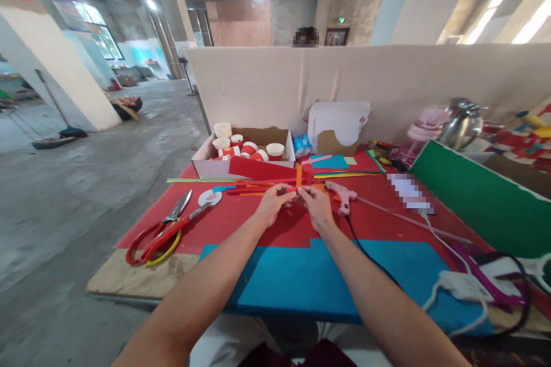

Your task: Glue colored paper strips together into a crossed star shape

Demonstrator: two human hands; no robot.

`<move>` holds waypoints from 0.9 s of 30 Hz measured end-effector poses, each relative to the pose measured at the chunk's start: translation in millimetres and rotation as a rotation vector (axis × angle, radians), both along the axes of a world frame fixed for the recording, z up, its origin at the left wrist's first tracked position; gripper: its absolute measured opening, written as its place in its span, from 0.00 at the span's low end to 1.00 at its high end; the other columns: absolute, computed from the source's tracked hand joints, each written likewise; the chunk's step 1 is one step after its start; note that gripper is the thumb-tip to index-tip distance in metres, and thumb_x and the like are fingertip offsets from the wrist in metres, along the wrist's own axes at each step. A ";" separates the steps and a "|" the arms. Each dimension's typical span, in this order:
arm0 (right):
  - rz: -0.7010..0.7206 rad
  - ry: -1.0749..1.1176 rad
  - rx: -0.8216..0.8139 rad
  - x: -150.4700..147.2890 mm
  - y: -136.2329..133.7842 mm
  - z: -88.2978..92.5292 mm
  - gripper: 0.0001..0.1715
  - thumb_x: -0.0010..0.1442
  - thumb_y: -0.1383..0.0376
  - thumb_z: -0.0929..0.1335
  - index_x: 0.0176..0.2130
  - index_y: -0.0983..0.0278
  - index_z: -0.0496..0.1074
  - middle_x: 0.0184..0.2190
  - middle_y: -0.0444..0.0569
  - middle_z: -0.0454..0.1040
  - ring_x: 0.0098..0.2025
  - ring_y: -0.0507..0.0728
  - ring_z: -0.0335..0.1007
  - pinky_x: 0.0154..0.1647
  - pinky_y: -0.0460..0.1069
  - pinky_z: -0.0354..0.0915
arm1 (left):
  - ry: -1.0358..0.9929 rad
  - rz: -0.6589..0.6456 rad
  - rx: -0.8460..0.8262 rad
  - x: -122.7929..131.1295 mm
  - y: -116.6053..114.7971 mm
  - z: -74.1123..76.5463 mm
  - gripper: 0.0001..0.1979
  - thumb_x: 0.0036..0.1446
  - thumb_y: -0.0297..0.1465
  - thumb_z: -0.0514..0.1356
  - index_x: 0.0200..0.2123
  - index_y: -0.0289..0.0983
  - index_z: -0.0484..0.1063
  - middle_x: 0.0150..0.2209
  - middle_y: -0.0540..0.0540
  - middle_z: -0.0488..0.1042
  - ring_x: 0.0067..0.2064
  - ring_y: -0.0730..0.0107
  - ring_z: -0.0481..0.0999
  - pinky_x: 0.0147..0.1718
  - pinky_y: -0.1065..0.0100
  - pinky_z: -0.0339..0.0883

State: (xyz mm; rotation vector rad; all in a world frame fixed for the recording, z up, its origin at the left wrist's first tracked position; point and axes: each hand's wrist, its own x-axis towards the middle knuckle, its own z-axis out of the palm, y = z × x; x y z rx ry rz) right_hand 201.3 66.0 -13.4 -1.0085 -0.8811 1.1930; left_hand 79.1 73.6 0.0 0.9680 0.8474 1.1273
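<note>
Both hands meet over the red-covered middle of the table. My left hand is closed in a pinch on the end of a small red strip. My right hand pinches the lower end of an upright orange strip, right where it meets the red one. Whether the two strips are joined is hidden by the fingers. Just right of my right hand lies a pink glue gun with a black cord. Behind the hands are a red sheet and several thin coloured strips.
Large red-handled scissors and pliers lie at left by a white disc. A white box holds several red-and-white paper cups. A green panel, phone and white cables stand or lie at right.
</note>
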 end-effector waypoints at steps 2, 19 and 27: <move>0.039 -0.014 -0.007 -0.4 -0.6 0.1 0.17 0.39 0.56 0.74 0.28 0.63 0.73 0.22 0.43 0.75 0.27 0.53 0.71 0.35 0.50 0.68 | 0.076 0.049 0.038 -0.3 -0.6 -0.5 0.15 0.37 0.34 0.67 0.26 0.34 0.67 0.20 0.53 0.67 0.22 0.79 0.65 0.19 0.75 0.61; 0.144 -0.007 -0.102 9.3 -1.1 6.9 0.15 0.36 0.63 0.76 0.26 0.64 0.72 0.22 0.42 0.74 0.25 0.50 0.70 0.33 0.48 0.70 | 0.234 0.123 0.093 -1.6 1.2 -1.8 0.12 0.38 0.37 0.66 0.22 0.34 0.70 0.19 0.51 0.68 0.21 0.77 0.65 0.17 0.74 0.61; 0.156 -0.014 -0.109 9.9 -1.6 8.0 0.17 0.34 0.61 0.77 0.24 0.65 0.71 0.20 0.42 0.73 0.24 0.50 0.70 0.31 0.47 0.70 | 0.236 0.111 0.119 -1.7 -0.5 0.9 0.10 0.40 0.35 0.64 0.22 0.35 0.69 0.18 0.52 0.67 0.21 0.76 0.64 0.20 0.73 0.60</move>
